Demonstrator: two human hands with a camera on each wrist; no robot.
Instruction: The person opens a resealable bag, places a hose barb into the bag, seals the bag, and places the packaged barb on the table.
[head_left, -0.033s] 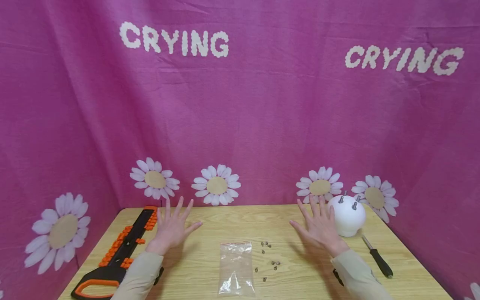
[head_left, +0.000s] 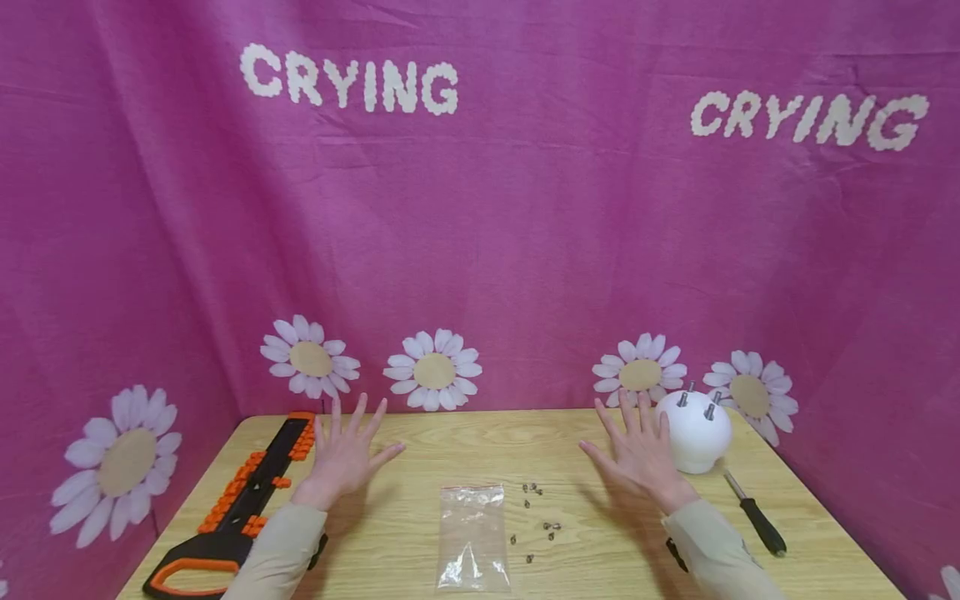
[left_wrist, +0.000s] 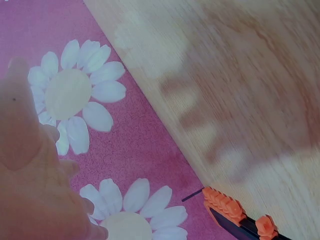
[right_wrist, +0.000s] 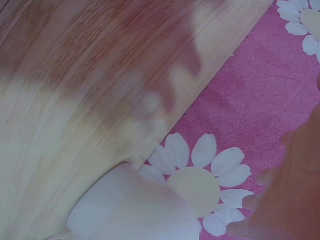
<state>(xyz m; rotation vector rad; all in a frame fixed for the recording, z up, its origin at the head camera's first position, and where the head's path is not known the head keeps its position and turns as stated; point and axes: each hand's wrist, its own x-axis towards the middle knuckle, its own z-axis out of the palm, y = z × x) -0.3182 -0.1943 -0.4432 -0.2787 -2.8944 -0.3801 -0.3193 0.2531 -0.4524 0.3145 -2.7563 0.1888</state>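
Note:
My left hand [head_left: 343, 462] is raised over the left side of the table, its fingers spread and holding nothing. Beside it lies a long black tool with an orange looped handle and rows of orange pieces [head_left: 255, 483]. On the other side my right hand [head_left: 639, 454] is also held up with spread fingers, nothing in its grasp. Its little finger overlaps the edge of a white rounded object [head_left: 697, 437] with several metal posts on top. Between the hands are a clear zip bag [head_left: 472, 533] and several small metal screws [head_left: 551, 527].
A screwdriver [head_left: 757, 517] with a black handle lies at the right, its shaft pointing toward the white object. The wooden table [head_left: 480, 442] ends at the back against a pink flowered cloth [head_left: 525, 250], which also hangs along both sides.

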